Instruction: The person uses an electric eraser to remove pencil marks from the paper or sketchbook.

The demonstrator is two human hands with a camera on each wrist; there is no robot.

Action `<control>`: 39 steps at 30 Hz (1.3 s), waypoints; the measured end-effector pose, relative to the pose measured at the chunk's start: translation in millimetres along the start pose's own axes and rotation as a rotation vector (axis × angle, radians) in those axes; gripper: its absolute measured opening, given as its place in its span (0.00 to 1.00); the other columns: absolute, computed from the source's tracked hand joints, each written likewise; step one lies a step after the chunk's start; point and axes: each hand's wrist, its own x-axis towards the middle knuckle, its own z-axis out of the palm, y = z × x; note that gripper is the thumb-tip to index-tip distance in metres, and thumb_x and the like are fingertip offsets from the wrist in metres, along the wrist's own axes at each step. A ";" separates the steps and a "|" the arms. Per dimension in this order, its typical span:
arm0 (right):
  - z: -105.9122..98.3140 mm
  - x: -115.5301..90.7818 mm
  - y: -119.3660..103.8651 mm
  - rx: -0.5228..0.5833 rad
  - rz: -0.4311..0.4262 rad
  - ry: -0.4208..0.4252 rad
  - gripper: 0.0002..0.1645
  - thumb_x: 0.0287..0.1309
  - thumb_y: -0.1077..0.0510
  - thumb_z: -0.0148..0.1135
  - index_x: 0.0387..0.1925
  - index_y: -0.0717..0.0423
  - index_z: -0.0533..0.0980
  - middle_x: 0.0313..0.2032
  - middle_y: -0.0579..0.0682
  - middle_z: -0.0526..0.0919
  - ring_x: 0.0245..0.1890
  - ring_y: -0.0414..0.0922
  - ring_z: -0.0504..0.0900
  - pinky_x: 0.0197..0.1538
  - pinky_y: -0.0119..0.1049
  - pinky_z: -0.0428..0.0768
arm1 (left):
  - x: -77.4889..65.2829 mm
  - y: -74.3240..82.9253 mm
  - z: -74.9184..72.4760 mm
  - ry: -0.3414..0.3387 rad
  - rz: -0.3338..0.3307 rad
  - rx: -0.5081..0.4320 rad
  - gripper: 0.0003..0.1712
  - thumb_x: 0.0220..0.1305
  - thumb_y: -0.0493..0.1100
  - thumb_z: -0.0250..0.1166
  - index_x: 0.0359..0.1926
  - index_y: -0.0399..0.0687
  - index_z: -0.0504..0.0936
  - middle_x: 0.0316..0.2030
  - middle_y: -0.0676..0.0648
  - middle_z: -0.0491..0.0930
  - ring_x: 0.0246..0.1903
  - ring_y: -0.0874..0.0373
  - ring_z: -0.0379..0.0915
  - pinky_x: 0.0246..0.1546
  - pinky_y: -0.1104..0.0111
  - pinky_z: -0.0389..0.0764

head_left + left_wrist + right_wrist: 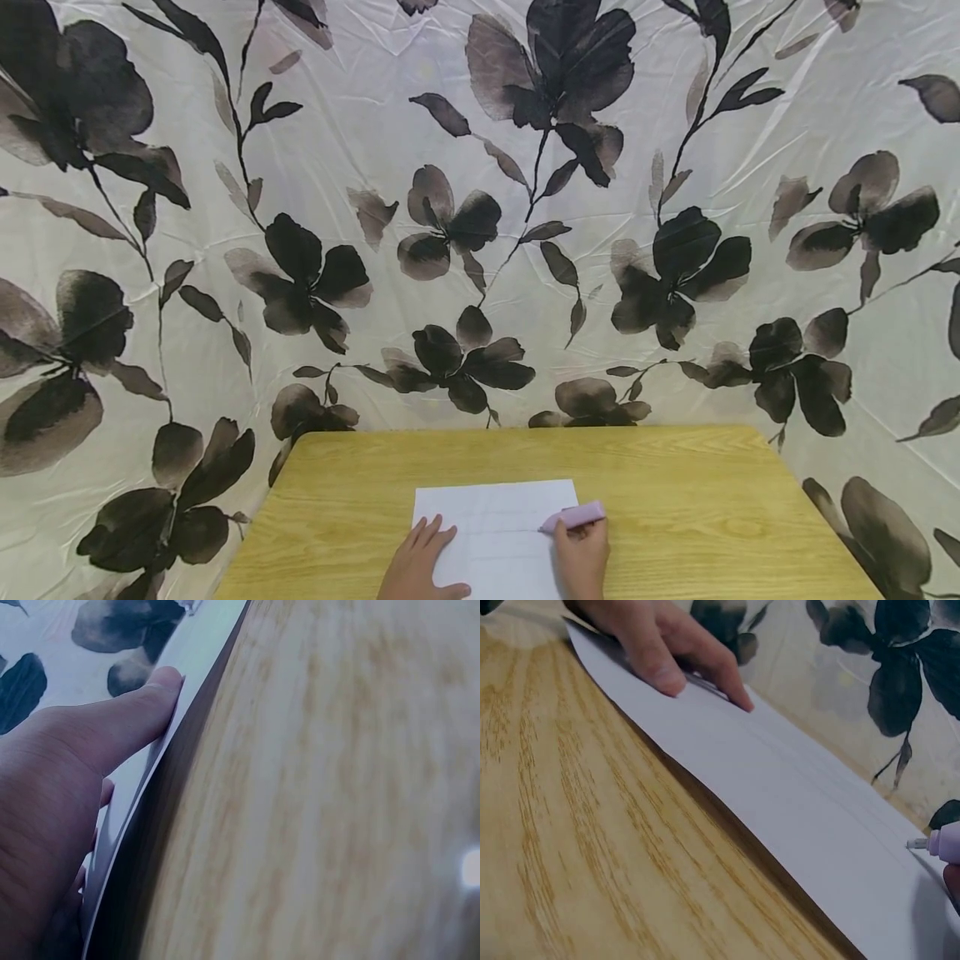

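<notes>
A white sheet of paper (495, 504) lies near the front of the wooden table, with a few faint lines across it. My left hand (420, 562) rests on its left side, fingers spread and straight, the thumb (142, 716) lying on the sheet near its edge. At the right side, my right hand (583, 560) pinches a light purple marker (581, 515). Its narrow pale tip (919, 844) points left, right at the paper's surface. In the right wrist view only a sliver of the right hand shows at the frame's edge.
The yellow wood-grain table (690, 500) has rounded far corners. Behind it hangs a white cloth (480, 192) with dark floral print, reaching round both sides. One long edge of the paper curves up off the tabletop, casting a shadow (727, 825).
</notes>
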 end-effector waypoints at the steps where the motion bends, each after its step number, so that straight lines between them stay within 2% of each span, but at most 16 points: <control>1: 0.3 -0.7 -0.7 0.008 -0.005 -0.005 0.22 0.44 0.74 0.67 0.42 0.69 0.67 0.31 0.59 0.81 0.29 0.39 0.78 0.33 0.25 0.78 | 0.0 -0.1 0.1 0.000 -0.001 0.002 0.58 0.44 0.83 0.58 0.65 0.45 0.71 0.66 0.35 0.65 0.66 0.32 0.55 0.63 0.40 0.59; 5: 0.8 -2.2 -1.8 0.032 -0.022 -0.002 0.22 0.43 0.75 0.66 0.41 0.70 0.67 0.29 0.58 0.81 0.27 0.37 0.78 0.31 0.24 0.77 | -0.1 -0.5 0.9 0.001 -0.001 0.006 0.59 0.44 0.83 0.57 0.65 0.46 0.71 0.66 0.36 0.65 0.66 0.32 0.55 0.63 0.40 0.59; 13: 1.3 -1.6 -0.3 -0.007 -0.055 0.001 0.22 0.43 0.74 0.67 0.41 0.69 0.68 0.29 0.57 0.81 0.27 0.37 0.78 0.31 0.24 0.78 | -0.5 2.0 -0.9 0.000 -0.005 0.003 0.58 0.44 0.83 0.57 0.65 0.46 0.71 0.66 0.36 0.65 0.66 0.33 0.55 0.64 0.41 0.59; 22: 1.5 -1.7 -3.5 0.000 -0.034 0.000 0.22 0.43 0.74 0.67 0.41 0.69 0.68 0.31 0.58 0.82 0.29 0.39 0.79 0.32 0.24 0.78 | -2.7 7.5 -4.2 -0.004 -0.023 -0.020 0.58 0.44 0.81 0.60 0.65 0.45 0.71 0.66 0.36 0.65 0.67 0.32 0.53 0.64 0.40 0.58; 33: 3.0 -1.1 -2.2 -0.015 -0.056 -0.004 0.22 0.43 0.75 0.67 0.41 0.69 0.68 0.31 0.58 0.82 0.30 0.38 0.79 0.33 0.24 0.78 | -0.6 6.4 -2.3 -0.025 -0.050 -0.028 0.58 0.44 0.81 0.60 0.66 0.46 0.71 0.67 0.37 0.64 0.67 0.33 0.52 0.64 0.39 0.57; 39: 3.7 -1.0 -1.7 -0.024 -0.036 -0.020 0.22 0.43 0.74 0.67 0.41 0.69 0.68 0.31 0.58 0.82 0.30 0.40 0.80 0.33 0.25 0.79 | -1.4 6.9 -3.5 -0.018 -0.049 -0.035 0.58 0.44 0.81 0.60 0.66 0.46 0.71 0.67 0.37 0.64 0.67 0.33 0.52 0.64 0.40 0.57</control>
